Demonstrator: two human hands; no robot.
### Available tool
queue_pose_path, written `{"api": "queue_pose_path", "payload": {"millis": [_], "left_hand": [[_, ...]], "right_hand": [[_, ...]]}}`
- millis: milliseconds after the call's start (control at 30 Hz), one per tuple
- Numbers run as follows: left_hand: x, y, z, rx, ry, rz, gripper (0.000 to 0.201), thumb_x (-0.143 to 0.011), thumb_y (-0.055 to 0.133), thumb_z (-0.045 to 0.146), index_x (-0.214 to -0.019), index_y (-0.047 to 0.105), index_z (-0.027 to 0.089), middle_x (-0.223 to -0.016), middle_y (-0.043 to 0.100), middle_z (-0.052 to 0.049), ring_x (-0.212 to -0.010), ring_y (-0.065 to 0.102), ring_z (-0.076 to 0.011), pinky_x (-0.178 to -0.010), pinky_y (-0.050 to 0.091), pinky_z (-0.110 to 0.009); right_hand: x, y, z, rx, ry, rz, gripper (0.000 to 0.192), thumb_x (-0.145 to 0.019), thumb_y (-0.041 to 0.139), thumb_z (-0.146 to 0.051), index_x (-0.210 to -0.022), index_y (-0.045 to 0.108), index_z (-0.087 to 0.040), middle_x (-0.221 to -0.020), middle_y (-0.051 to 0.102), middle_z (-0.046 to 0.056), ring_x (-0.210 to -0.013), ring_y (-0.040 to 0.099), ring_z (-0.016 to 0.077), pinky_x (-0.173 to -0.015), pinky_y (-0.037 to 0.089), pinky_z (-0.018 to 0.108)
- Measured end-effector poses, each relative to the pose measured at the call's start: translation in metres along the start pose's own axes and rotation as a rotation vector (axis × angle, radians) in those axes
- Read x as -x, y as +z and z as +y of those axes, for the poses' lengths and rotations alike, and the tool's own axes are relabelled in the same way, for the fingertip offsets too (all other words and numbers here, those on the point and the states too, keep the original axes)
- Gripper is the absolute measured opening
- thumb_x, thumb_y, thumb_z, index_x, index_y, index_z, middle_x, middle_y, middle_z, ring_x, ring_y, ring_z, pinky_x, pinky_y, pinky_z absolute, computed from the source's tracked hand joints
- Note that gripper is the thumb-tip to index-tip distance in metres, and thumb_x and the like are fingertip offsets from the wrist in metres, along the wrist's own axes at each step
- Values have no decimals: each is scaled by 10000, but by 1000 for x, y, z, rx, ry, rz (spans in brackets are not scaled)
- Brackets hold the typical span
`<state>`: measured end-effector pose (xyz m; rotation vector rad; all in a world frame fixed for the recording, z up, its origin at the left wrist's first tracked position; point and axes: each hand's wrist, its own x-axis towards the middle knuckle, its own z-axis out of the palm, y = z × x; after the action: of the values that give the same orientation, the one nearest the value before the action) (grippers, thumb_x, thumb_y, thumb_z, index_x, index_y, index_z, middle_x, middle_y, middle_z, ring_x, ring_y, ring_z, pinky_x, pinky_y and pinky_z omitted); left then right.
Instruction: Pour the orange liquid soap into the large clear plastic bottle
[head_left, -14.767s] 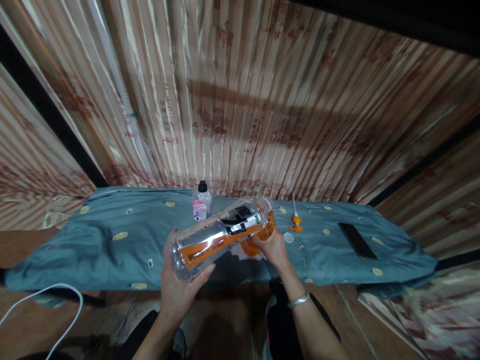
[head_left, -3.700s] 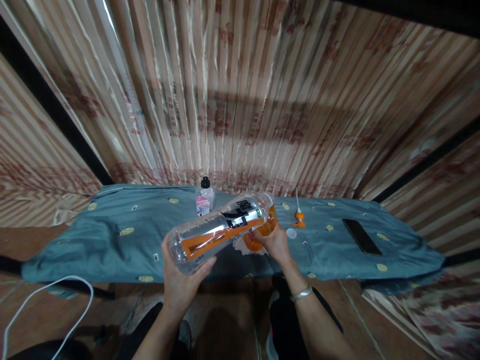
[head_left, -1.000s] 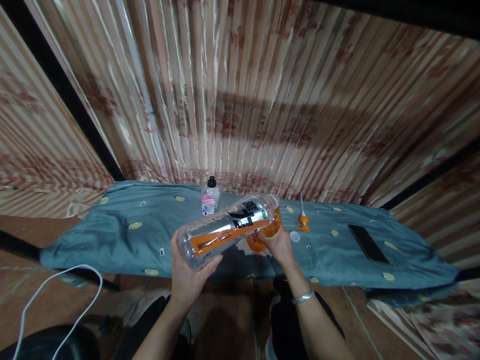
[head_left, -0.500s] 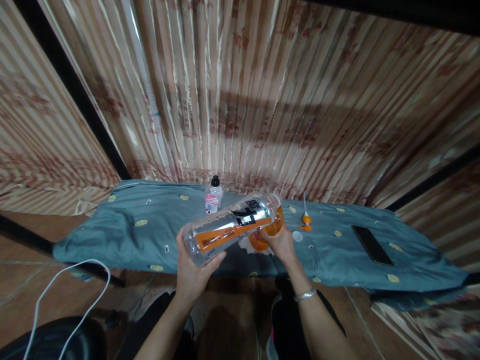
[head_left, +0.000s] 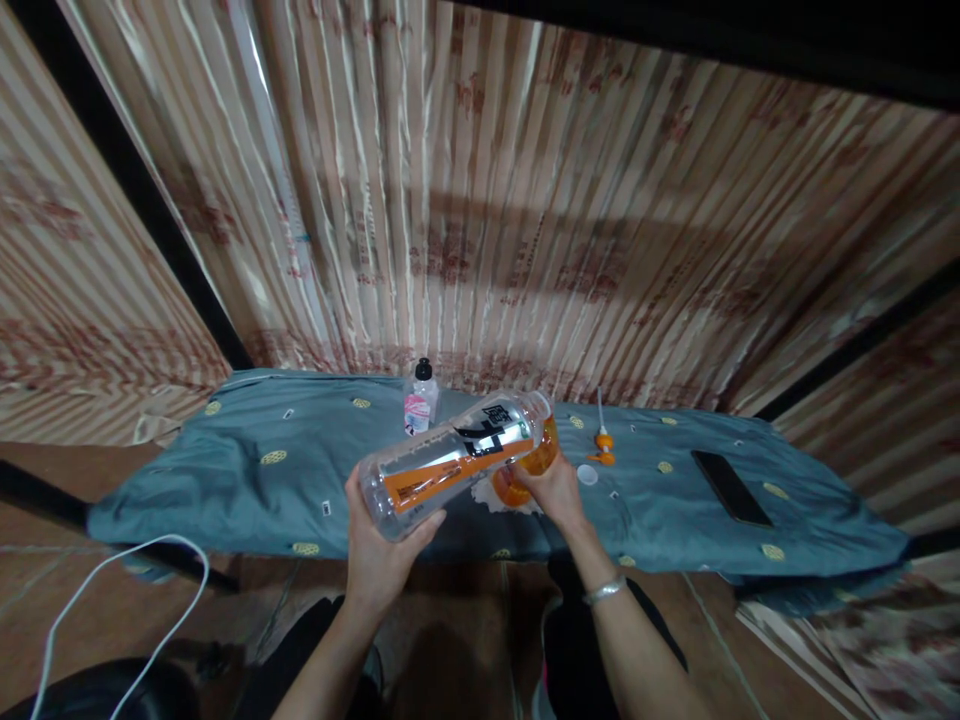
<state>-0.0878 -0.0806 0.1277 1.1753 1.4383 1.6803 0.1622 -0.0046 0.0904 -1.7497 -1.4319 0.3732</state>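
Head view, status check:

**Q:** What does each hand hold?

**A:** Left hand (head_left: 377, 552) cups the base of a clear bottle (head_left: 450, 465) with an orange and black label; fingers wrap underneath, thumb on the near side. Right hand (head_left: 555, 490) is closed around an orange container (head_left: 534, 465), fingers curled on its side.

**Q:** Position of the bottle?

**A:** Tilted, base low toward the person, neck raised and pointing away to the right. Its mouth sits at the top of the orange container; actual contact cannot be confirmed. Both items are above the near edge of the blue-grey cloth (head_left: 247, 480).

**Q:** Surrounding items?

**A:** Small bottle (head_left: 420, 400) with black cap and pink label stands upright behind the clear bottle, near the curtain (head_left: 480, 200). White cap (head_left: 586, 474) lies just right of the right hand. Orange pump nozzle (head_left: 601, 440) lies beyond the cap. Phone (head_left: 731, 487) lies flat, well apart to the right. White cable (head_left: 112, 590) runs over the floor at lower left. A bracelet (head_left: 604, 590) sits on the right wrist.
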Motion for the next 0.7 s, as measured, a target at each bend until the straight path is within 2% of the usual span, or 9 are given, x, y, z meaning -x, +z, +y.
{"api": "queue_pose_path", "payload": {"millis": [100, 267, 400, 567, 700], "left_hand": [[0, 0, -1, -14, -12, 2, 1040, -518, 929, 522, -1351, 410, 181, -1288, 623, -198, -1178, 680, -381, -1038, 518, -600], [-1, -2, -3, -22, 15, 30, 1003, -514, 931, 540, -1323, 444, 201, -1245, 647, -158, -1130, 708, -355, -997, 561, -552], [-2, -6, -8, -43, 39, -21, 959, -569, 938, 483, -1347, 440, 225, -1252, 656, -138, -1137, 713, -333, -983, 577, -515], [-2, -3, -5, -22, 53, 12, 944, -553, 925, 501, -1322, 458, 214, -1251, 654, -149, -1142, 706, -353, -1012, 551, -564], [-1, 1, 6, -7, 16, 9, 949, -515, 917, 483, -1287, 444, 199, -1234, 654, -177, -1124, 709, -370, -1003, 549, -583]], "right_hand": [[0, 1, 0, -5, -21, 11, 570, -729, 799, -427, -1211, 639, -167, -1048, 812, 151, -1006, 778, 358, -793, 614, 397], [1, 1, -2, -35, -16, 9, 558, -720, 807, -425, -1197, 642, -186, -1065, 813, 134, -1024, 777, 343, -820, 610, 382], [1, 0, -4, -37, -10, 10, 574, -720, 804, -417, -1216, 635, -182, -1083, 809, 139, -1046, 774, 350, -851, 613, 397], [1, -1, -5, -34, -11, 14, 576, -722, 797, -417, -1232, 628, -209, -1051, 814, 102, -1027, 780, 340, -827, 620, 392], [1, -2, -5, -35, -8, 19, 596, -708, 808, -421, -1231, 629, -196, -1064, 811, 118, -1041, 774, 339, -834, 615, 385]]}}
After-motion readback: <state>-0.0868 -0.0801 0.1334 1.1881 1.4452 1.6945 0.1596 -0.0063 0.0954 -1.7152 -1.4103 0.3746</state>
